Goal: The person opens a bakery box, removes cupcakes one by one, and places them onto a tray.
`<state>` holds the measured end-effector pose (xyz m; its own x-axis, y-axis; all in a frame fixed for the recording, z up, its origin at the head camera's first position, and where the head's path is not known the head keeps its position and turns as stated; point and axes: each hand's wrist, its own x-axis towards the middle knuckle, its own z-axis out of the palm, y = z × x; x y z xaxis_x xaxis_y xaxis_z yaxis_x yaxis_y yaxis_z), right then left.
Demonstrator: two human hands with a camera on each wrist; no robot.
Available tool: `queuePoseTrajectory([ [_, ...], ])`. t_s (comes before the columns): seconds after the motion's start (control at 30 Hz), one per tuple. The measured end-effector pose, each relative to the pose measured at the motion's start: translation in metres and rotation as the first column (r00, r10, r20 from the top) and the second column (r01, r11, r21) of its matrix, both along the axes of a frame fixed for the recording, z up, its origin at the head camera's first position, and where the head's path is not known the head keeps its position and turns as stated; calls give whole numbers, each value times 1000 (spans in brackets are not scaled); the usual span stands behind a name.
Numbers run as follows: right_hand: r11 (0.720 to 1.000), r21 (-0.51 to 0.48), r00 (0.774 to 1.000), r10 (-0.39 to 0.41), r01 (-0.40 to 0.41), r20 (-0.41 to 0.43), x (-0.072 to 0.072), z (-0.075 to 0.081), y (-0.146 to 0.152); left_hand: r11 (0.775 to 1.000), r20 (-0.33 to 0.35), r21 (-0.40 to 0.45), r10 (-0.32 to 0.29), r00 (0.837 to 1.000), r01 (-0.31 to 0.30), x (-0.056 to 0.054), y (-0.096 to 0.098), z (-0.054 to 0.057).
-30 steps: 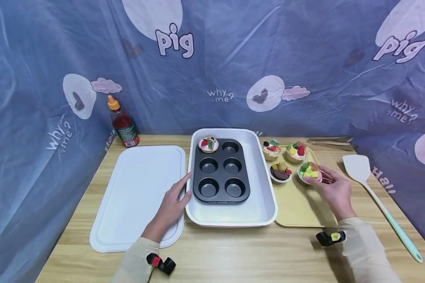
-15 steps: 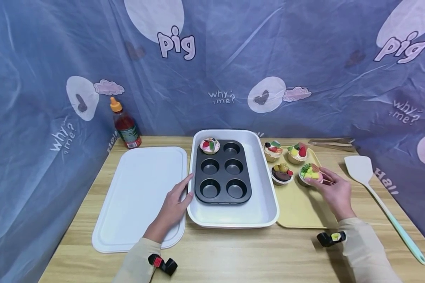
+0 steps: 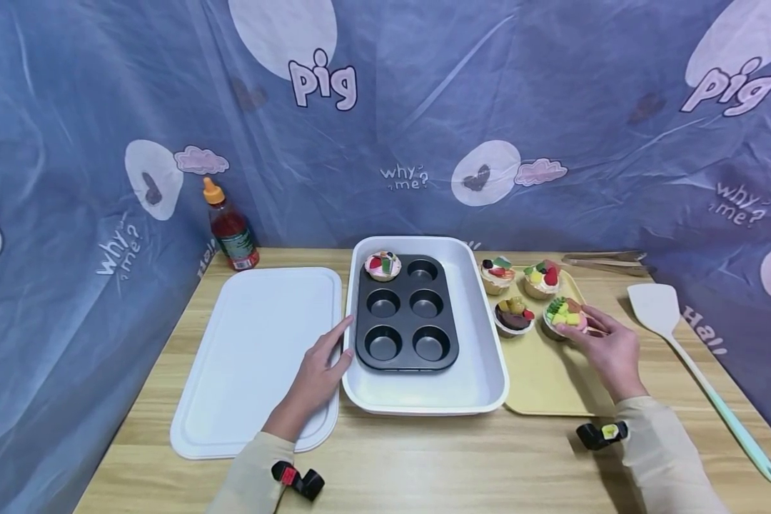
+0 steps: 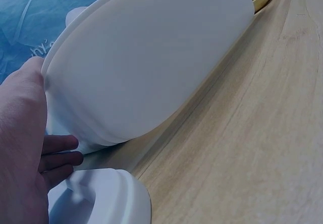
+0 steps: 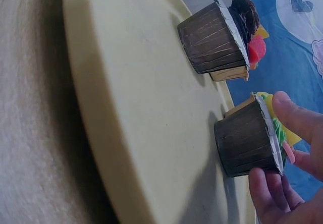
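Note:
My left hand [image 3: 315,375] rests against the left side of a deep white tray [image 3: 417,401], thumb and index finger touching its rim. In the left wrist view its other fingers extend beside the tray's outer wall. Inside the tray lies a dark muffin tin [image 3: 407,360], with a fruit-topped cupcake [image 3: 383,265] in its back left cup. My right hand [image 3: 609,350] pinches a cupcake with green and yellow topping [image 5: 247,138], which stands on a yellow tray [image 3: 546,389]. Next to it is a chocolate cupcake [image 5: 214,40]; two fruit cupcakes [image 3: 497,275] stand behind.
A flat white board [image 3: 257,350] lies left of the deep tray. A sauce bottle [image 3: 234,232] stands at the back left. Tongs [image 3: 607,261] lie at the back right, and a long-handled white spatula [image 3: 687,357] lies along the right side.
The head view has turned slightly, so everything sits a little further right in it. Both hands keep their places on the deep tray and the cupcake.

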<state>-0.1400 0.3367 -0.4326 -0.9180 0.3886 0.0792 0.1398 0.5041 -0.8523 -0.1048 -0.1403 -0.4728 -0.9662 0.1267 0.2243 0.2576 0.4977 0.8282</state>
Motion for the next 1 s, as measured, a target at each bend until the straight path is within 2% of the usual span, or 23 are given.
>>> queuePoseTrajectory([
  [0.2, 1000, -2, 998, -25, 25, 59, 1, 4, 0, 1000, -10, -2, 1, 1000, -1, 0, 0, 0],
  [0.3, 998, -15, 996, -58, 59, 61, 1, 10, 0, 1000, -8, 1, -1, 1000, 1, 1, 1, 1],
  [0.47, 989, -38, 990, -143, 143, 13, -3, 25, -2, 1000, -28, -3, -7, 1000, 6, 2, 1, 1],
  [0.57, 987, -41, 988, -153, 153, -4, -6, 38, -7, 1000, -41, -2, -11, 999, 10, 1, 1, 1],
  [0.7, 990, -67, 991, -126, 124, -33, -12, 57, -19, 1000, -33, -2, -7, 999, 7, 0, 0, 1],
  [0.83, 996, -77, 994, -61, 55, -90, -23, 75, -38, 1000, -32, -3, 2, 999, -2, 0, -1, 0],
  [1.0, 998, 6, 985, 62, -62, -161, -38, 94, -71, 1000, -54, 2, -3, 999, 3, 2, 0, -1],
])
